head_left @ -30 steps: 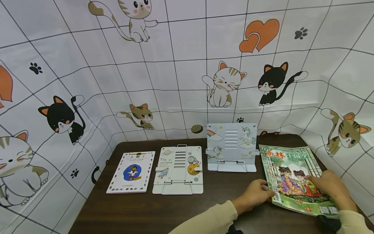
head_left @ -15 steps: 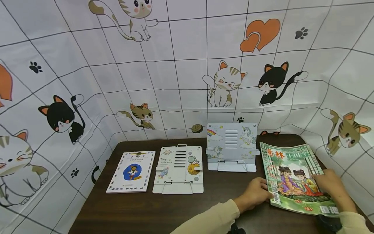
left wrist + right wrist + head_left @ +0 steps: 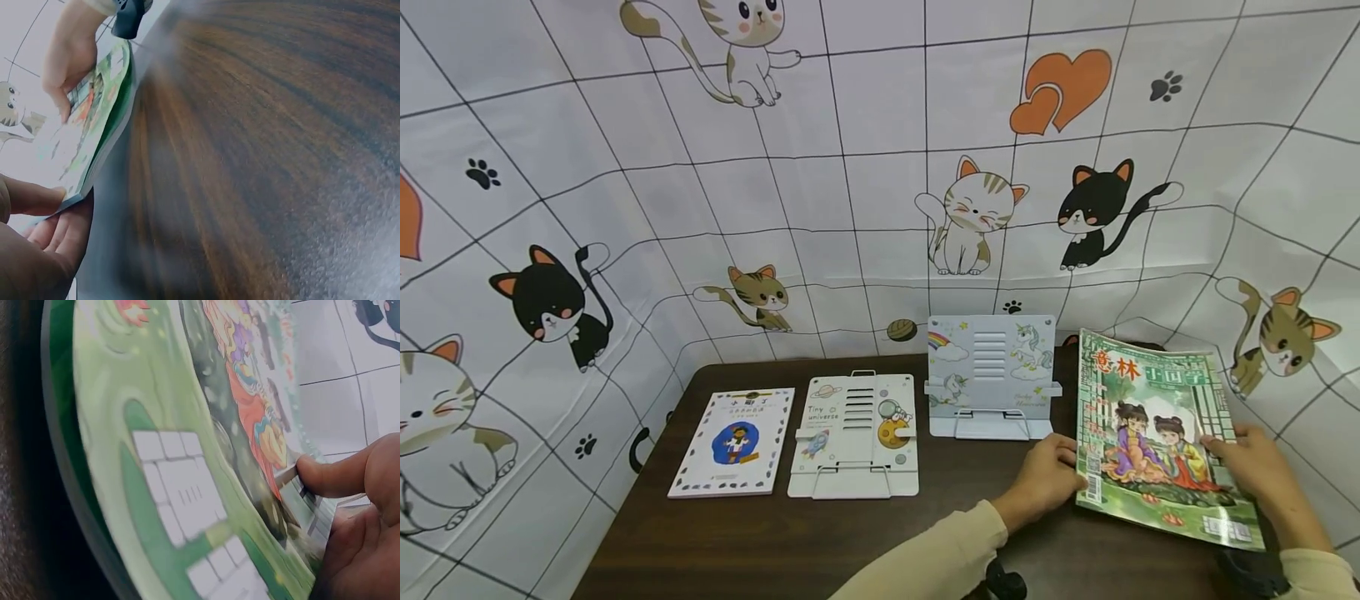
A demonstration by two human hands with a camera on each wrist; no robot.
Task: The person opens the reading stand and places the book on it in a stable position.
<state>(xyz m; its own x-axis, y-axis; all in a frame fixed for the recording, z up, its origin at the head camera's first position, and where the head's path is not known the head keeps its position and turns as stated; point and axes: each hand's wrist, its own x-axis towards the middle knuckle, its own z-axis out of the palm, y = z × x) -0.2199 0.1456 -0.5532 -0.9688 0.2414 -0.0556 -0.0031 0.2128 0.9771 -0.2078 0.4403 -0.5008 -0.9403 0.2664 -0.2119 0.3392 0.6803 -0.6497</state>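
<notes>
A green illustrated magazine [image 3: 1157,425] is tilted up off the table at the right, its far edge raised against the wall cloth. My left hand [image 3: 1042,478] pinches its near left edge, thumb on the cover and fingers beneath, as the left wrist view shows on the magazine's corner [image 3: 81,162]. On the opposite edge my right hand [image 3: 1255,471] grips it; in the right wrist view the thumb presses the cover [image 3: 181,481] and the other fingers curl behind. Just left of the magazine stands a unicorn-print book stand [image 3: 990,367], upright with its wire page holder in front.
A white "Tiny universe" book stand [image 3: 853,437] leans low at the table's middle. Left of it lies a white book [image 3: 733,442] with a blue round picture. The dark wooden table [image 3: 760,550] backs onto a cat-print cloth wall [image 3: 865,192].
Both hands have lifted the magazine; its far edge has risen and it tilts more upright. The left hand has moved up and slightly left with it. The stands and book stay put.
</notes>
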